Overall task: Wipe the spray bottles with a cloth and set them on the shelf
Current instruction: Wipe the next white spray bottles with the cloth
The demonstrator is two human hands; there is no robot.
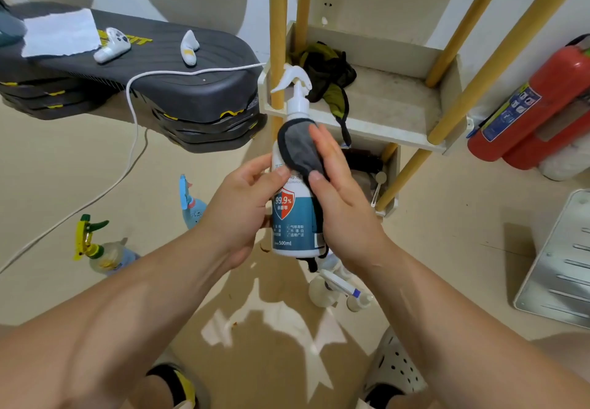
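In the middle of the frame the left hand (242,207) grips a white spray bottle (292,226) with a blue label (it reads 99.9% and 500ml). Its fingers curl round the bottle's left side and its thumb lies across the front. The bottle is upright, held in the air in front of the shelf, with its white trigger head pointing toward the left of the frame. The right hand (341,207) holds a grey cloth (298,149) with a dark edge against the bottle's shoulder and right side. The thumb pins the cloth to the front, and the fingers reach up along it nearly straight. A dark strip of the cloth hangs below the bottle's base.

Behind, in the upper middle, stands the shelf (389,102), a pale tray between wooden poles (277,25). Crumpled olive and black fabric (325,70) lies toward its back left.

On the floor at lower left stands a clear spray bottle with a yellow-green trigger (95,249). Near it is a blue spray bottle (191,207), partly hidden by the left wrist. Below the hands lie small white bottles (338,287).

At upper left, a stack of dark step platforms (159,54) carries two white controllers (111,44) and a white sheet (60,33). A white cable (133,111) runs over the stack and down to the floor. Red fire extinguishers (549,98) lean at the right edge.
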